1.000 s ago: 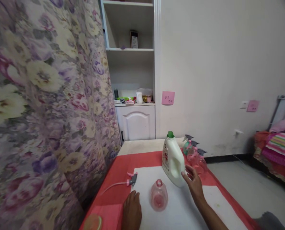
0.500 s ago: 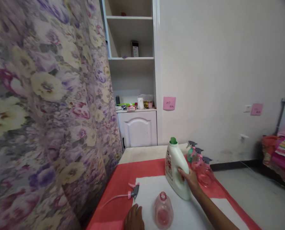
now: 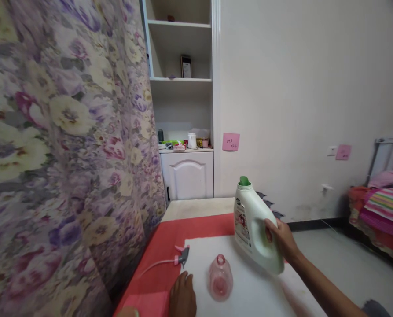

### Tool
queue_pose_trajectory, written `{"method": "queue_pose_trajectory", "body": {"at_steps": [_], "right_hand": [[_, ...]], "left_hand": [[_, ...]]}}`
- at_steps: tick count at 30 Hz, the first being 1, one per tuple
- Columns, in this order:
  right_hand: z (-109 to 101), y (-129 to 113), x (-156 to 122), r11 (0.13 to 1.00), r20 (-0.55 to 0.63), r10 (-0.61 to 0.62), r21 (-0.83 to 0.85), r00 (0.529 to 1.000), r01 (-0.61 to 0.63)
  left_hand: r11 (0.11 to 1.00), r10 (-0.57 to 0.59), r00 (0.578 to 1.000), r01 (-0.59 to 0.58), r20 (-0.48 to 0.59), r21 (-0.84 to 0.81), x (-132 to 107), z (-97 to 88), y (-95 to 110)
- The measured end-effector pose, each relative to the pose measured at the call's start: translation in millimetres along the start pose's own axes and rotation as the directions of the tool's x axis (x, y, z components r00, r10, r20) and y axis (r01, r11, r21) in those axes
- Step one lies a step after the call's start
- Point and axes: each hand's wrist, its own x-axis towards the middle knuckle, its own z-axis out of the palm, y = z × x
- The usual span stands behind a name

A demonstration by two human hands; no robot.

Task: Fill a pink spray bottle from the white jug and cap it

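Right hand (image 3: 282, 238) grips the jug (image 3: 254, 226) by its handle, tilted above the surface (image 3: 196, 226); left hand (image 3: 183, 296) loosely curled, nothing seen in it. Spray head (image 3: 183, 257) detached; bottle (image 3: 220, 281) upright, uncapped; no pouring visible.

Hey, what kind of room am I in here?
Probably a bedroom in a home, judging by the floral curtain, the white shelves and what looks like striped bedding.

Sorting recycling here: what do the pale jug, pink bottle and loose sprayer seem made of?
Pale jug: likely plastic, opaque, softly shiny, moulded-looking handle.
Pink bottle: glossy, see-through, probably plastic, though glass isn't ruled out.
Loose sprayer: apparently plastic, from its pink-and-grey parts; finish unclear.
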Motion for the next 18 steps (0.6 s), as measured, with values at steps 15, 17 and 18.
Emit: {"method": "queue_pose_trajectory", "body": {"at_steps": [15,17,18], "right_hand": [[-88.5,-41.2,-47.8,0.985,0.422,0.059,-0.169,0.905,0.015],[-91.2,-47.2,-50.7,0.981,0.472,0.082,-0.192,0.878,0.012],[-92.4,-49.9,-51.8,0.978,0.49,0.08,-0.208,0.868,0.027]], "left_hand": [[0.959,0.003,0.984,-0.053,-0.178,-0.279,0.5,-1.4,-2.0],[0.925,-0.032,0.981,-0.043,-0.19,-0.378,1.9,-0.2,-5.0],[0.909,-0.048,0.98,-0.036,-0.191,-0.415,3.8,-1.7,-5.7]]}}
